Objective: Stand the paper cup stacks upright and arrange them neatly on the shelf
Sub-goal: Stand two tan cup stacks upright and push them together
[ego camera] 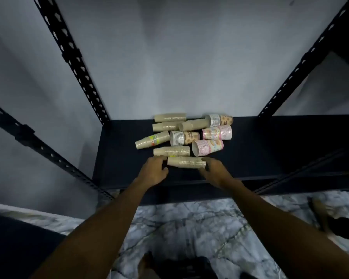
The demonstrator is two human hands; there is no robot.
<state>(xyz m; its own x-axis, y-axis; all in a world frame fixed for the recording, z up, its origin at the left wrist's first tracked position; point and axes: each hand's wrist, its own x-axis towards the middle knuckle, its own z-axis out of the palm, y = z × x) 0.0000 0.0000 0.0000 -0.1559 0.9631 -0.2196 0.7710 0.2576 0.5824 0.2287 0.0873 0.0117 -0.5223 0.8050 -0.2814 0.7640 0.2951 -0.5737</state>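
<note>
Several paper cup stacks lie on their sides in a heap on the dark shelf. The nearest one, a plain beige stack, lies crosswise at the front of the heap. My left hand is at its left end with fingers curled, and my right hand touches its right end. Behind it lie another beige stack, a pink patterned stack, a white and brown stack and a beige stack with coloured labels. Further stacks lie at the back by the wall.
Black perforated uprights frame the shelf on both sides, with a grey wall behind. The shelf's front edge lies under my wrists. Marbled floor is below, with a foot in a sandal at the right.
</note>
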